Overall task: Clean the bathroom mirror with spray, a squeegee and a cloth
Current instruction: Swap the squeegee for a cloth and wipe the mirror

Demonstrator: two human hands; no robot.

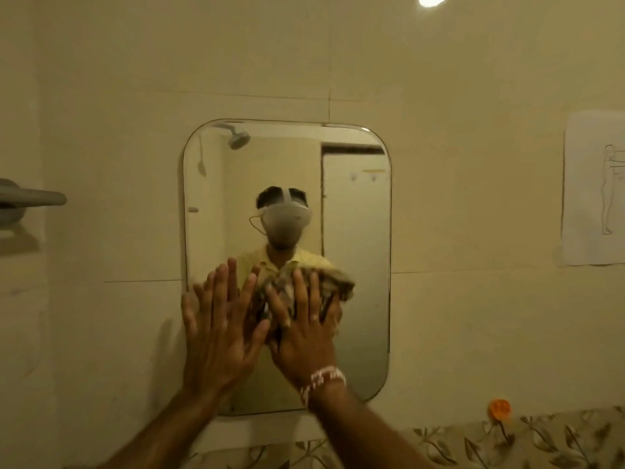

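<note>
Cloth (333,282) blurred under right hand (306,336), mirror (358,231) partly covered

right hand (306,333) presses a cloth (333,282) against the mirror (355,214). left hand (220,333) rests spread at the cloth's nine o'clock.

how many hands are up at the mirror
2: the left hand lies flat on the mirror, lower left; the right hand presses the cloth beside it.

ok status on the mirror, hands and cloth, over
Left hand open, flat on mirror, lower left edge. Right hand pressing cloth to the glass. Nothing in the way.
</note>
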